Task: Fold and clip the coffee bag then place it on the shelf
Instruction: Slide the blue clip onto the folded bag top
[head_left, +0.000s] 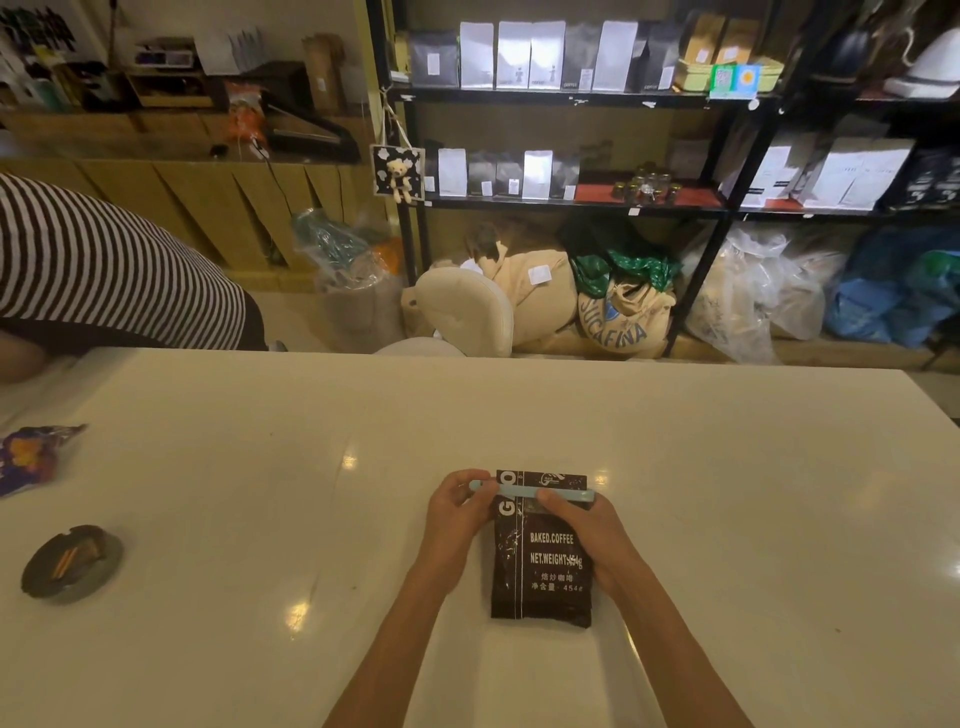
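A black coffee bag (540, 582) with white print lies flat on the white table (727, 493), its top pointing away from me. A light blue clip (514, 490) runs across the bag near its top edge. My left hand (454, 525) pinches the clip's left end beside the bag. My right hand (587, 530) rests on the bag's right side, thumb pressing the clip's right part. Beyond the table stands a black metal shelf (571, 97) holding rows of coffee bags.
A dark ashtray (70, 569) sits at the table's left, a purple snack wrapper (28, 457) further left. A person in a striped shirt (114, 270) leans at the far left. Burlap sacks (618, 312) and a cream chair (462, 306) lie beneath the shelf.
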